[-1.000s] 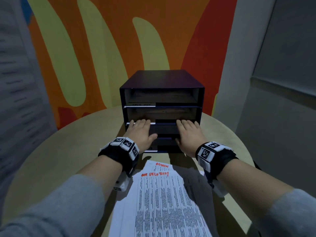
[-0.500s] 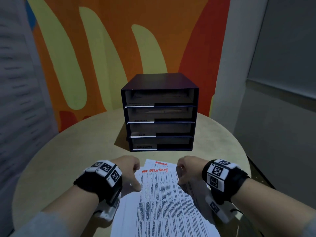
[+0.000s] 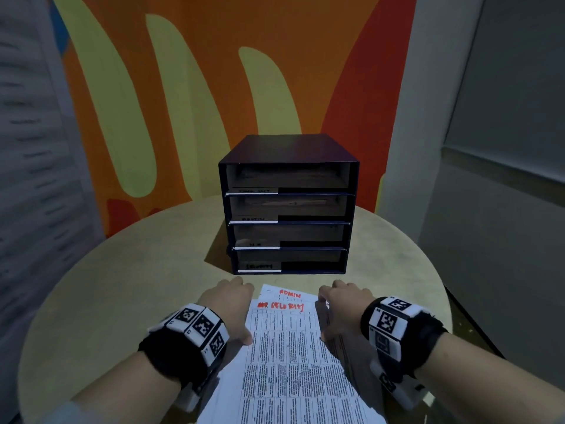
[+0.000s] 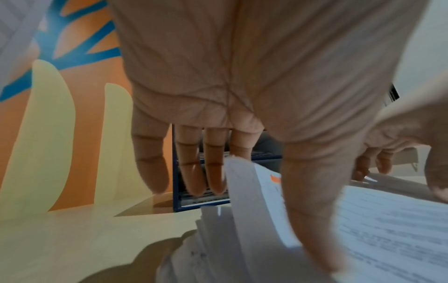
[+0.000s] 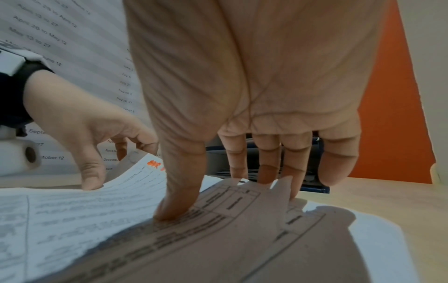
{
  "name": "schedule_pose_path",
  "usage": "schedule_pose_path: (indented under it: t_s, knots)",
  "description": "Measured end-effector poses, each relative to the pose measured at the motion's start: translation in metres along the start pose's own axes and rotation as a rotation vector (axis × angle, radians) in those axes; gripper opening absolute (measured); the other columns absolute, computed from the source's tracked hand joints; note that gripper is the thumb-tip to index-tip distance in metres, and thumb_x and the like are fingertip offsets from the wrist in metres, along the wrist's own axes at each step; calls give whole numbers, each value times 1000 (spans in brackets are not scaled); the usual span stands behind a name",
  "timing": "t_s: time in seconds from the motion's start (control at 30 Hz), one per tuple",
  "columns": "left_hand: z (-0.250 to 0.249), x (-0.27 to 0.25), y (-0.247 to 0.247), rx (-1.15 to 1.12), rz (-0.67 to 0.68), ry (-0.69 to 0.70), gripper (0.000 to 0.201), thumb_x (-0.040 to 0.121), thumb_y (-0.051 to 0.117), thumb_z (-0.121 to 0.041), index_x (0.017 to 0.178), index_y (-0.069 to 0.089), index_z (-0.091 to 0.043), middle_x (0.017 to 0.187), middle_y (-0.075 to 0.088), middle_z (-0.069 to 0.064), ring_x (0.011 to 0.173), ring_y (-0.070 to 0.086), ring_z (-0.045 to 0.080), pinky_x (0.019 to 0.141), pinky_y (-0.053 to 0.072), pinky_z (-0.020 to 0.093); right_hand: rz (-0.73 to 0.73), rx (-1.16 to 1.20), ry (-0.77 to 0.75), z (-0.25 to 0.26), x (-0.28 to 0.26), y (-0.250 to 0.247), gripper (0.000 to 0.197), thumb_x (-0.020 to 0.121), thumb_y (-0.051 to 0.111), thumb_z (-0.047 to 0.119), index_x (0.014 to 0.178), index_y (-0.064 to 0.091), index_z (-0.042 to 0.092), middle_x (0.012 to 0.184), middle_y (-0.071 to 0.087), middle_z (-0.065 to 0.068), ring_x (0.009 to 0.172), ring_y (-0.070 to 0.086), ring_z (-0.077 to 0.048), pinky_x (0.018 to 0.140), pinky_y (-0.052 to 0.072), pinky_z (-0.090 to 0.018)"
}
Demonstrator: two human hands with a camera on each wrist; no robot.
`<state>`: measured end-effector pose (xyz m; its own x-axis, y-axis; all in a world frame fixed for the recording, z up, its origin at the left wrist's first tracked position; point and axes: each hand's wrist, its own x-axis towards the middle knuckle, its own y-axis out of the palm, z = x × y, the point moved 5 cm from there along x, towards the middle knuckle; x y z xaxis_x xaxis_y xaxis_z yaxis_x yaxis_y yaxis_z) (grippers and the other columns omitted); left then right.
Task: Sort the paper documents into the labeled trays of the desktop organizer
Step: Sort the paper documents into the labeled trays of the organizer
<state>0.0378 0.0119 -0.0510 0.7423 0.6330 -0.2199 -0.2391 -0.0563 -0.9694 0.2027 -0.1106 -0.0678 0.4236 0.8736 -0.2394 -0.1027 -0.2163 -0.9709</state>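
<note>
Papers point(image 3: 287, 362) are in a loose stack on the near side of a round table point(image 3: 122, 286), right in front of the person, well short of the organizer point(image 3: 289, 206). Top sheet is dense printed text with red handwriting across its far end, looks like "ADMIN" on a sheet peeking out behind it and something too smeared to read on the top one.

Left hand point(image 3: 229, 310) is at the left edge of the stack. From the left wrist cam the thumb point(image 4: 312, 220) is pressed down on the top sheet while the fingers point(image 4: 194, 168) hang fairly straight past the curled-up paper edge, so it's a loose pinch on that edge, not a tight fist.

Right hand point(image 3: 342, 307) is on the right side. Its thumb point(image 5: 179, 191) is planted on a sheet with a printed table, fingers point(image 5: 266, 162) dropping behind that sheet's far edge, so again thumb on top, fingers behind, holding the paper lightly.

Organizer is dark blue, four open trays stacked, each with a white label strip on the left of its front lip. Labels are too blurry to read for sure. It sits at the far middle of the table, against an orange and yellow wall point(image 3: 214, 87).
</note>
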Motion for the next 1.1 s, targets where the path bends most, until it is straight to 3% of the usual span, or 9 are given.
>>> schedule_pose_path:
  t_s: [0.1,0.27,0.33,0.43,0.57,0.63,0.87,1.0,1.1]
  knots:
    - [6,-1,-10,-211,-81,45,10,94,55,-25,88,53,-16,87,51,-1,85,56,20,71,45,29,-45,1,10,-1,-4,-3,71,70,76,54,125,47,21,121,48,-3,114,49,-27,93,44,-41]
    - [38,-8,-34,-625,-248,38,18,94,58,-29,82,60,-15,86,66,5,79,62,18,66,45,29,-250,394,-15,-13,-9,-26,17,85,66,28,92,52,21,98,53,0,89,55,-19,73,47,-28]
    - [47,-11,-38,-771,-316,20,17,94,61,-27,81,63,-17,83,69,2,78,65,17,69,53,34,-378,609,-56,-22,-15,-42,18,88,65,21,78,50,19,77,51,4,71,50,-13,57,37,-20]
    - [56,-17,-44,-1006,-416,6,24,91,66,-24,78,61,-5,81,70,14,80,69,28,77,57,44,-533,865,-100,-30,-26,-62,20,90,65,24,79,57,10,67,51,1,59,45,-10,52,33,-18]
    - [51,-27,-45,-1196,-437,19,24,90,67,-21,77,60,-1,81,72,15,81,70,32,80,57,47,-535,1230,-123,-38,-26,-54,13,89,67,20,94,64,9,87,72,-11,80,68,-28,73,54,-44]
    - [49,-32,-43,-1236,-441,30,24,90,66,-22,75,59,-4,82,72,16,83,69,37,81,57,50,-506,1334,-117,-39,-27,-45,12,88,69,13,97,65,7,92,73,-9,88,70,-28,84,53,-50]
    - [44,-44,-29,-1284,-436,37,26,97,54,-23,75,64,-16,85,73,-1,86,67,20,77,56,35,-458,1350,-124,-37,-35,-31,11,91,62,4,81,63,8,72,72,0,70,68,-14,63,51,-23]
    - [48,-44,-28,-1294,-492,8,23,96,56,-20,77,65,-13,80,73,0,81,68,20,75,55,35,-449,1351,-127,-34,-33,-30,10,95,57,8,94,66,2,88,75,-9,84,72,-25,75,56,-36]
    - [50,-43,-26,-1313,-539,1,22,97,56,-19,77,63,-12,77,72,3,78,69,24,75,56,42,-486,1370,-116,-31,-33,-29,7,94,60,10,91,66,10,86,75,-3,82,71,-19,68,52,-27]
